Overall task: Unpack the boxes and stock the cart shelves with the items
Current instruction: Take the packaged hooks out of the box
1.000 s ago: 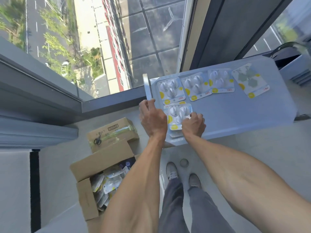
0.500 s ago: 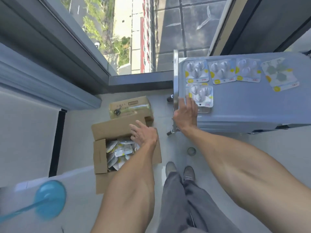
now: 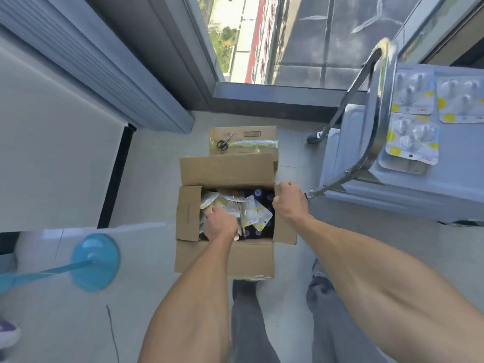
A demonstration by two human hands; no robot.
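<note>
An open cardboard box (image 3: 225,258) sits on the floor in front of my feet, holding several clear blister packs (image 3: 251,210) with yellow dots. My left hand (image 3: 220,224) is down inside the box, fingers curled among the packs; what it holds is hidden. My right hand (image 3: 289,203) grips the box's right flap. The grey cart (image 3: 408,189) stands at the right with several blister packs (image 3: 411,138) laid on its top shelf.
A closed cardboard box (image 3: 243,140) with black scissors (image 3: 224,142) on it lies behind the open box. The cart's metal handle (image 3: 377,106) arches at its left end. A blue round-based object (image 3: 95,262) stands at the left. A floor-level window is ahead.
My view swung from the cart down to the open box. My left hand went into the box among the packs. My right hand left the cart edge and took the box's right flap.
</note>
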